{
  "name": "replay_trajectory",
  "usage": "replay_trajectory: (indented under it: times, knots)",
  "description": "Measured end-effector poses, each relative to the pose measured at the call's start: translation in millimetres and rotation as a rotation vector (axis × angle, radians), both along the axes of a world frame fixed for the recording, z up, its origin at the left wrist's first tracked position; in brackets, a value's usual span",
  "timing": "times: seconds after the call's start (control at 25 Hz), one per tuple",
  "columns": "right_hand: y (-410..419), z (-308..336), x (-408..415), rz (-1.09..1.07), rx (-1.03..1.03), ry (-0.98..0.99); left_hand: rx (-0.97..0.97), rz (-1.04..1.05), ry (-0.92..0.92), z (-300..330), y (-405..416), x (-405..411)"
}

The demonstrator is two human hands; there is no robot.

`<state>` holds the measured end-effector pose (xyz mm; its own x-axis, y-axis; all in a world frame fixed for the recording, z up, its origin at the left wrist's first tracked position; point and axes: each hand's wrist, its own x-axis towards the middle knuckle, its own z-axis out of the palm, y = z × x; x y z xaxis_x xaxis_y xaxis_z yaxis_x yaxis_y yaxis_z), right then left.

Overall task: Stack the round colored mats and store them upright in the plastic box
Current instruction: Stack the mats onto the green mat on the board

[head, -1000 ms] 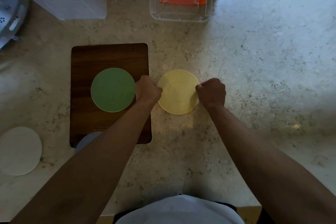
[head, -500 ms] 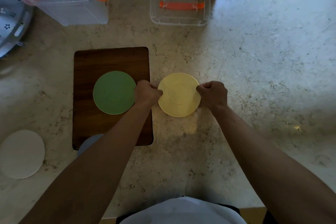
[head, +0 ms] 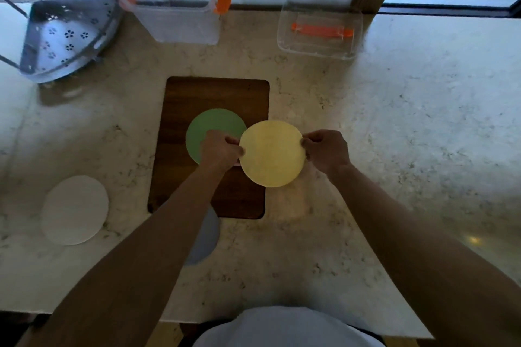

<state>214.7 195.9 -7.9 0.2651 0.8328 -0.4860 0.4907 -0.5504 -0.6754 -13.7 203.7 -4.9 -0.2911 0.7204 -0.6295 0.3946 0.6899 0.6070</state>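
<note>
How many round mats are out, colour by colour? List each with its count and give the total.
Yellow mat: 1, held at its edges by the left hand and right hand
Green mat: 1
White mat: 1
Grey mat, partly hidden by the left arm: 1
Total: 4

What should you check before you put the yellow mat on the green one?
1. Both hands grip the yellow mat: ok, left hand and right hand pinch opposite edges.
2. Green mat lies flat on the wooden board: ok.
3. Green mat's top is clear: not ok, the left hand and the yellow mat's edge cover part of it.
4. Clear plastic box is open: cannot tell, blurred.
5. Other mats within reach: ok, white mat and grey mat lie on the counter.
</note>
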Motion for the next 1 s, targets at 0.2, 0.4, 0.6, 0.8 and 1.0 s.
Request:
replay_trajectory:
  times: [0.2, 0.4, 0.6, 0.8, 1.0]
  knots:
    - [22, 2, -67, 0.128, 0.028, -0.028, 0.062, 0.107, 0.029, 7, -4, -70]
    - [43, -7, -108, 0.182, 0.021, -0.047, 0.101, 0.131, 0.046, 6, 1, -107]
    - [56, -15, -128, 0.225, 0.034, -0.095, 0.109, 0.139, 0.055, -6, 14, -126]
    - [61, -30, -130, 0.232, 0.067, -0.121, 0.096, 0.131, 0.085, -20, 23, -129]
    - [62, -39, -133, 0.242, 0.062, -0.192, 0.079, 0.107, 0.157, -32, 25, -128]
